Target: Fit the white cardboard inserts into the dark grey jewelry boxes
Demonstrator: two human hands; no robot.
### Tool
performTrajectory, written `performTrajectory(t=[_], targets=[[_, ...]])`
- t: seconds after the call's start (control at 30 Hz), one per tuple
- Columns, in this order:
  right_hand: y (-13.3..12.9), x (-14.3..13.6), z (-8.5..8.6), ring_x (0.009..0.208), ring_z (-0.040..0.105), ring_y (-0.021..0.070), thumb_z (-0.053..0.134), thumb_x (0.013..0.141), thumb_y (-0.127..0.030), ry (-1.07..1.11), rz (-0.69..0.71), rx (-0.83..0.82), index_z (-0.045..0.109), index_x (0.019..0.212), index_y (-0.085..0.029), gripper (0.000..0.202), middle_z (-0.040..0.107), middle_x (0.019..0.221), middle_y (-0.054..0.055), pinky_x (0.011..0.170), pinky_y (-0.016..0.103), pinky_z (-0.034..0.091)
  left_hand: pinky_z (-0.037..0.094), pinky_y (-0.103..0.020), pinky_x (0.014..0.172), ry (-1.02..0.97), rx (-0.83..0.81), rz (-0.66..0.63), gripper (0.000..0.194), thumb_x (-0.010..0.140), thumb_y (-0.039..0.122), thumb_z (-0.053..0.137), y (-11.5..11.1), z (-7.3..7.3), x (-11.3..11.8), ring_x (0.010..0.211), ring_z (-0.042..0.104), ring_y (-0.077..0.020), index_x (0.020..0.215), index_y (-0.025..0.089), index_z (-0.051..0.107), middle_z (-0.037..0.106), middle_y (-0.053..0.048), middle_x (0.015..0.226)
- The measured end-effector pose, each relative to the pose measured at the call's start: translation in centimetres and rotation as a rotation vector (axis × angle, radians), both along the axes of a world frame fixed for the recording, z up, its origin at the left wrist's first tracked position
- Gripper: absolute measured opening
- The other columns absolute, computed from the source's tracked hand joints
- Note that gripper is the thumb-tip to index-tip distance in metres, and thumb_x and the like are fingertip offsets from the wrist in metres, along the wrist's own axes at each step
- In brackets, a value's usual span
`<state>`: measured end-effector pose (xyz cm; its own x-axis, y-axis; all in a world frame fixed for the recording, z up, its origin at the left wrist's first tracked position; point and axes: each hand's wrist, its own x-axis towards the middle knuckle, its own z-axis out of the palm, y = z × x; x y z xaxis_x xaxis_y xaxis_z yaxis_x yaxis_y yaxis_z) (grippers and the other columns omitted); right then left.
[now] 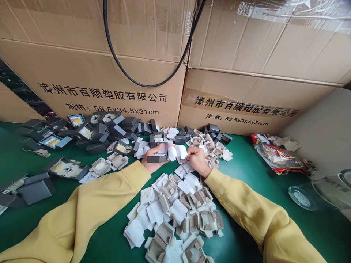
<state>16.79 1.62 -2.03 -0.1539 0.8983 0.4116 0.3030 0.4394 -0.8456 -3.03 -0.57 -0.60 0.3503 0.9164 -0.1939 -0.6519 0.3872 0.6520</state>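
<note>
My left hand (152,160) is wrapped round an open dark grey box (157,159) with a light inside, near the middle of the green table. Just to the right, my right hand (197,159) is closed, its fingertips pinching the edge of a small white folded paper (181,151). The paper lies between the two hands, beside the box. Below them spreads a pile of white and grey card inserts (178,212). Many dark boxes (98,131), several with lids open, are heaped to the left and behind my left hand.
Large cardboard cartons (109,73) stand along the back, with a black cable (148,86) hanging before them. On the right are a red snack bag (279,157) and a clear glass jar (323,191) on the green table (246,212).
</note>
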Motion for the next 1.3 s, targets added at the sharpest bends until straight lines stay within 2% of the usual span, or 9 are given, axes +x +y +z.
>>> performTrajectory(t=[0.07, 0.17, 0.27, 0.4, 0.6, 0.73, 0.9, 1.1, 1.3], targets=[[0.0, 0.1, 0.3, 0.056, 0.047, 0.0127, 0.038, 0.06, -0.012, 0.028, -0.07, 0.041, 0.05, 0.055, -0.018, 0.015, 0.05, 0.056, -0.001, 0.056, 0.025, 0.04, 0.049, -0.027, 0.063, -0.001, -0.023, 0.021, 0.025, 0.085, 0.029, 0.046, 0.0, 0.0, 0.1, 0.082, 0.06, -0.0172, 0.095, 0.012, 0.061, 0.062, -0.009, 0.108], [-0.3, 0.0, 0.9, 0.086, 0.055, 0.0183, 0.04, 0.078, -0.019, -0.007, -0.111, 0.167, 0.056, 0.097, -0.018, 0.025, 0.06, 0.095, 0.007, 0.078, 0.033, 0.045, 0.049, -0.028, 0.065, -0.002, -0.028, 0.042, 0.023, 0.085, 0.027, 0.047, 0.0, 0.0, 0.1, 0.084, 0.06, -0.0181, 0.096, 0.011, 0.06, 0.062, -0.01, 0.106], [-0.8, -0.3, 1.3, 0.109, 0.048, 0.0225, 0.042, 0.086, -0.03, -0.218, 0.098, 0.286, 0.047, 0.119, -0.021, 0.035, 0.052, 0.121, 0.01, 0.093, 0.04, 0.04, 0.048, -0.028, 0.067, 0.007, -0.022, 0.046, 0.024, 0.085, 0.027, 0.047, 0.0, -0.1, 0.2, 0.085, 0.059, -0.0182, 0.096, 0.01, 0.06, 0.064, -0.01, 0.101], [-1.1, -0.5, 1.2, 0.113, 0.048, 0.0231, 0.043, 0.088, -0.033, -0.398, 0.306, 0.336, 0.046, 0.122, -0.022, 0.036, 0.053, 0.123, 0.009, 0.098, 0.043, 0.038, 0.048, -0.028, 0.068, 0.003, -0.027, 0.061, 0.024, 0.086, 0.027, 0.046, 0.0, 0.0, 0.3, 0.085, 0.059, -0.0174, 0.095, 0.011, 0.06, 0.064, -0.008, 0.097], [-0.8, -0.5, 0.7, 0.119, 0.045, 0.0202, 0.047, 0.086, -0.034, -0.328, 0.288, 0.312, 0.044, 0.125, -0.019, 0.041, 0.049, 0.128, 0.011, 0.1, 0.037, 0.039, 0.047, -0.029, 0.068, 0.013, -0.013, 0.075, 0.023, 0.086, 0.027, 0.045, -0.2, 0.3, 0.4, 0.082, 0.059, -0.0168, 0.094, 0.012, 0.06, 0.065, -0.007, 0.093], [-0.9, -0.5, 0.9, 0.107, 0.053, 0.0196, 0.045, 0.086, -0.033, -0.318, 0.275, 0.21, 0.046, 0.122, -0.021, 0.038, 0.056, 0.119, 0.008, 0.092, 0.035, 0.044, 0.046, -0.027, 0.066, 0.009, 0.015, 0.072, 0.023, 0.085, 0.028, 0.046, -0.1, 0.2, 0.2, 0.085, 0.059, -0.0178, 0.094, 0.013, 0.06, 0.065, -0.007, 0.096], [-0.8, -0.5, 1.0, 0.104, 0.053, 0.0204, 0.049, 0.084, -0.032, -0.296, 0.269, 0.243, 0.051, 0.116, -0.021, 0.033, 0.058, 0.113, 0.008, 0.089, 0.035, 0.044, 0.045, -0.028, 0.071, 0.017, 0.04, 0.07, 0.024, 0.083, 0.028, 0.048, -0.1, -0.1, 0.5, 0.085, 0.058, -0.018, 0.092, 0.012, 0.062, 0.065, -0.008, 0.094], [-0.4, -0.4, 0.6, 0.105, 0.051, 0.0227, 0.048, 0.083, -0.029, -0.253, 0.005, 0.229, 0.05, 0.114, -0.02, 0.032, 0.056, 0.111, 0.009, 0.09, 0.037, 0.042, 0.04, -0.027, 0.071, 0.526, 0.307, 0.27, 0.024, 0.073, 0.032, 0.06, -0.6, -0.6, 0.9, 0.077, 0.054, -0.017, 0.088, 0.014, 0.064, 0.06, -0.004, 0.081], [0.4, -0.3, -0.6, 0.1, 0.051, 0.0235, 0.051, 0.08, -0.023, -0.38, 0.02, 0.182, 0.055, 0.105, -0.018, 0.026, 0.057, 0.103, 0.009, 0.089, 0.038, 0.042, 0.034, -0.026, 0.063, 1.101, 0.601, 0.361, 0.019, 0.072, 0.028, 0.06, -0.4, -1.0, 1.0, 0.061, 0.042, -0.0134, 0.057, 0.017, 0.059, 0.043, 0.001, 0.065]])
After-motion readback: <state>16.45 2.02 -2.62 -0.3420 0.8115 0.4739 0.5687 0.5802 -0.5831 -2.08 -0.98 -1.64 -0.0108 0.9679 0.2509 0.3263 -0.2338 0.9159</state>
